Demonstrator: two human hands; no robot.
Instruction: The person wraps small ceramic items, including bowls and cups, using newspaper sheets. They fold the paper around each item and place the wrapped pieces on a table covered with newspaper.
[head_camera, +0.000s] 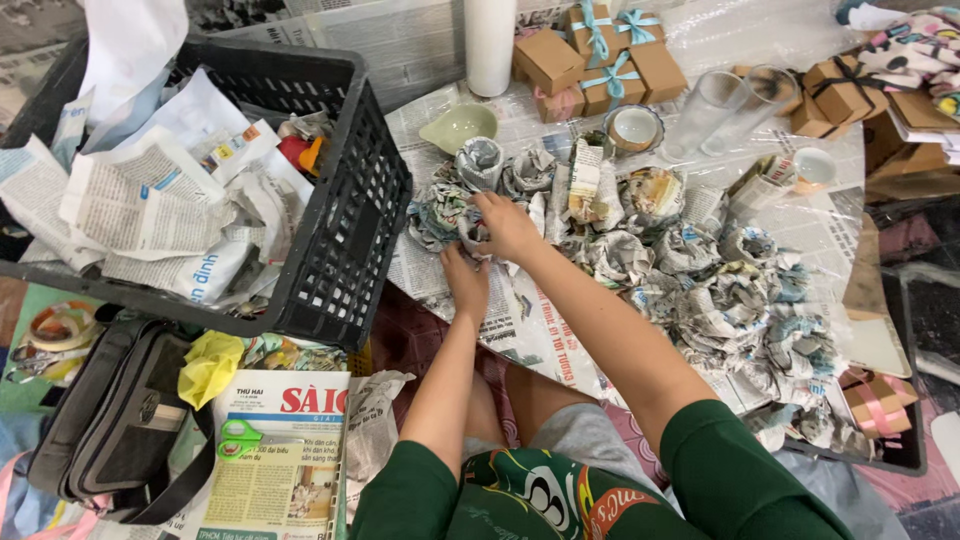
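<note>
Both hands on one newspaper-wrapped bundle (468, 232) at near-left edge of the bench (850, 170): right hand (507, 226) closed over it, pinning the wrap; left hand (466, 280) flat below, fingers loose, steadying. Wrapped bundles (700, 270) crowd right; black crate (345, 215) w/ loose paper blocks left; green scissors (245, 438) lie on a paper below.

The crate (340, 250) is black with a grid of small holes, and the newspaper-wrapped bundles (700, 270) are grey print flecked with blue and yellow. The gift boxes (610, 55) are kraft brown with pale blue ribbon, the small bowl (458, 127) pale green. The scissors (245, 438) have green handles beside a yellow rag (208, 365), possibly a glove; the sleeves (720, 470) are dark green.
</note>
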